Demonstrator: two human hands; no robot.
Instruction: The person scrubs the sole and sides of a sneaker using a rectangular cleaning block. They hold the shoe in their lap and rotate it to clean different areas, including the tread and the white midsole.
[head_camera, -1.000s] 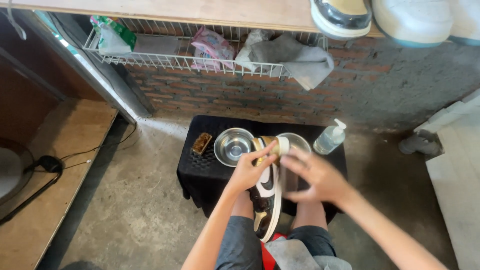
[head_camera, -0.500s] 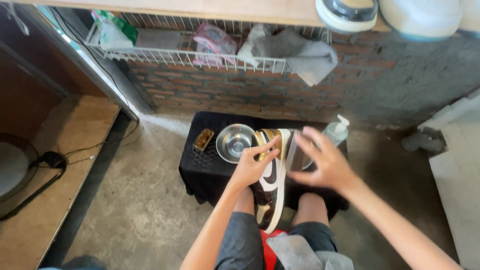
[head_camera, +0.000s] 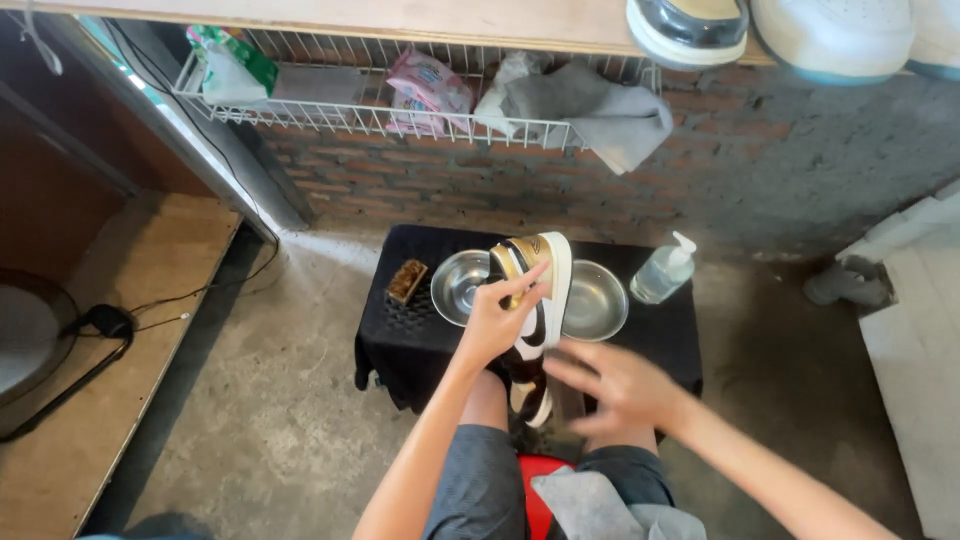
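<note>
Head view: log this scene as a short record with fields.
left hand: grips the sneaker, held sole-edge up
right hand: open, below the sneaker, blurred
stool: black-covered; holds two metal bowls, a brush, a pump bottle
wire shelf: packets and a grey cloth
floor: concrete

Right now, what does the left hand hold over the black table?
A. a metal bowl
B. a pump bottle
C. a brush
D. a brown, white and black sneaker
D: the left hand grips the sneaker between the two metal bowls; the right hand is open beside it.
</note>
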